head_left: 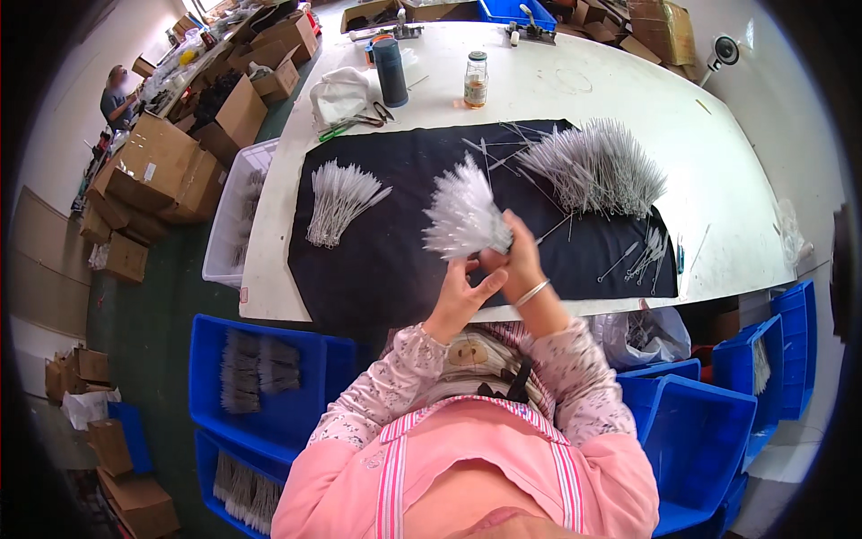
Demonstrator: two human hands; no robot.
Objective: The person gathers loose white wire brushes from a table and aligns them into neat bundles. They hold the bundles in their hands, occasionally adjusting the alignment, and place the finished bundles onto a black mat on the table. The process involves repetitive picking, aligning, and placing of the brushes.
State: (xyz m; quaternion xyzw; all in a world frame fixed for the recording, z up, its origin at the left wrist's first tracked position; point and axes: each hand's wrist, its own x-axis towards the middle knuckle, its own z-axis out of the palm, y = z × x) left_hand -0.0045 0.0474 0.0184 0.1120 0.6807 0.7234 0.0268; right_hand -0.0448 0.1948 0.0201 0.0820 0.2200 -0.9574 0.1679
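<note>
A fanned bunch of thin white bristle brushes (464, 216) is held up over a black cloth (386, 242) on the white table (628, 99). My right hand (516, 256), with a silver bracelet at the wrist, grips the stems of the bunch. My left hand (462, 292) sits just below, fingers touching the stem ends. A small laid-out group of the same brushes (337, 202) lies on the cloth to the left. A big loose heap of brushes (597, 166) lies to the right.
Blue bins (269, 377) with brush bundles stand at my left, more blue bins (700, 431) at my right. A dark flask (391, 72), a glass jar (476, 81), scissors (359, 121) and a white cloth (339, 92) sit at the table's far side. Cardboard boxes (162, 171) line the left aisle, where another person (117, 94) works.
</note>
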